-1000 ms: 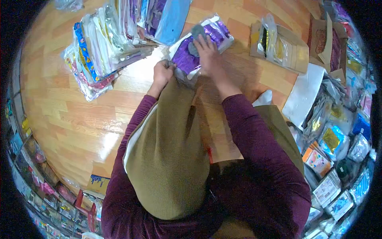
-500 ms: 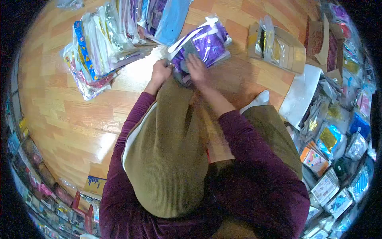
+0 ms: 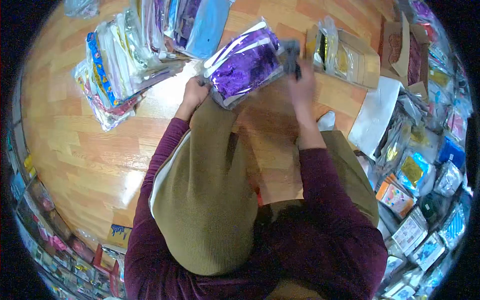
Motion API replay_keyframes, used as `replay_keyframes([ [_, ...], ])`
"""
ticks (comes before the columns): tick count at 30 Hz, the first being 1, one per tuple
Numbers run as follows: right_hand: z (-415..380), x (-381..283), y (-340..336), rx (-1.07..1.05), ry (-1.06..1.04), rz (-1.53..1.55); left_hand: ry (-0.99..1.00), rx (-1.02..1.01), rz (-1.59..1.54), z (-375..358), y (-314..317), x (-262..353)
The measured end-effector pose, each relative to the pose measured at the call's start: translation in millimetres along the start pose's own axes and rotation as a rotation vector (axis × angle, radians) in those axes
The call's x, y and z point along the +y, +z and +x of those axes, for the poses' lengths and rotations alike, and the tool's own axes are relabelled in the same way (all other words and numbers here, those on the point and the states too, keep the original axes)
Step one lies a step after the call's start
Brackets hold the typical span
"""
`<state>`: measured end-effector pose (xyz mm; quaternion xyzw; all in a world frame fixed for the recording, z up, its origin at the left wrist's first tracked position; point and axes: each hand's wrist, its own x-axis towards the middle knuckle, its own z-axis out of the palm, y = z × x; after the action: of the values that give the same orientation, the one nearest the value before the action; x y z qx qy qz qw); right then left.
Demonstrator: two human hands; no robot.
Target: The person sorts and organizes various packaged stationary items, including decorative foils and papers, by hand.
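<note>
A clear plastic packet (image 3: pixel 246 70) with shiny purple contents and white strips lies on the wooden floor by my left foot. My left hand (image 3: pixel 196 91) is closed on its near left corner. Off the packet's right end is my right hand (image 3: pixel 303 84), blurred by motion, with its fingers round a dark grey cloth (image 3: pixel 290 56). The cloth hangs beyond the fingertips, close to the packet's right edge.
Fanned rows of plastic-wrapped packets (image 3: pixel 125 55) lie at the upper left, with a light blue packet (image 3: pixel 209 32) at their right end. Open cardboard boxes (image 3: pixel 367 67) stand at the upper right. Many packets (image 3: pixel 415 172) are heaped along the right side. A white sheet (image 3: pixel 372 117) lies beside them.
My right hand has moved right, off the purple packet, taking the grey cloth with it. The packet's purple face is now uncovered. My left hand stays at its corner.
</note>
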<state>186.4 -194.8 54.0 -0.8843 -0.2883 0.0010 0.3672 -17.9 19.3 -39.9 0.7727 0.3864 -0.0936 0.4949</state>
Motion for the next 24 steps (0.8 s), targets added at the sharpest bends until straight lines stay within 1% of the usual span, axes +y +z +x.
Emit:
replay_keyframes([
  [2, 37, -31, 3, 0.003, -0.122, -0.091, -0.021, 0.01, -0.115, 5, 4, -7],
  [3, 45, -24, 22, 0.01, -0.118, -0.088, -0.016, 0.01, -0.108, 5, 2, -4],
  [5, 43, 1, 69, -0.334, -0.072, -0.247, -0.002, 0.004, -0.146, -1, -1, 4],
  [6, 20, 13, 90, -0.21, -0.215, -0.273, 0.002, 0.006, -0.145, -2, 0, 6],
  [7, -2, 17, 106, -0.084, -0.355, -0.297, -0.001, 0.013, -0.212, -3, 2, 6],
  [8, -15, 10, 108, -0.081, -0.357, -0.294, -0.004, 0.022, -0.279, -2, 2, 6],
  [10, -42, 0, 105, -0.187, -0.159, -0.26, -0.01, 0.016, -0.272, -1, -3, 6],
  [11, -52, 2, 101, -0.191, -0.14, -0.264, -0.017, -0.013, -0.258, -6, -4, 8],
  [12, -63, 5, 94, -0.298, -0.08, -0.148, -0.059, -0.056, -0.208, -10, -13, 22],
  [13, -64, 8, 91, -0.39, -0.041, -0.032, -0.017, -0.037, -0.193, -9, -8, 14],
  [14, -66, 12, 89, -0.377, -0.055, -0.042, 0.031, -0.003, -0.188, -3, -4, 8],
  [16, -110, 15, 84, -0.456, -0.075, 0.163, 0.015, -0.019, -0.204, -5, -4, 16],
  [18, -141, 11, 89, -0.552, 0.086, 0.039, -0.014, -0.027, -0.218, -4, 1, 11],
  [20, -170, 31, 88, -0.534, -0.148, -0.055, 0.066, 0.022, -0.2, 9, 12, -10],
  [21, -173, 25, 73, -0.534, -0.154, -0.053, 0.066, 0.028, -0.2, 8, 9, -9],
  [23, -173, 13, 40, -0.929, -0.17, -0.044, 0.044, -0.007, -0.213, 5, 6, -4],
  [24, -166, 9, 33, -0.93, -0.168, -0.048, 0.044, -0.009, -0.216, -4, -2, 9],
])
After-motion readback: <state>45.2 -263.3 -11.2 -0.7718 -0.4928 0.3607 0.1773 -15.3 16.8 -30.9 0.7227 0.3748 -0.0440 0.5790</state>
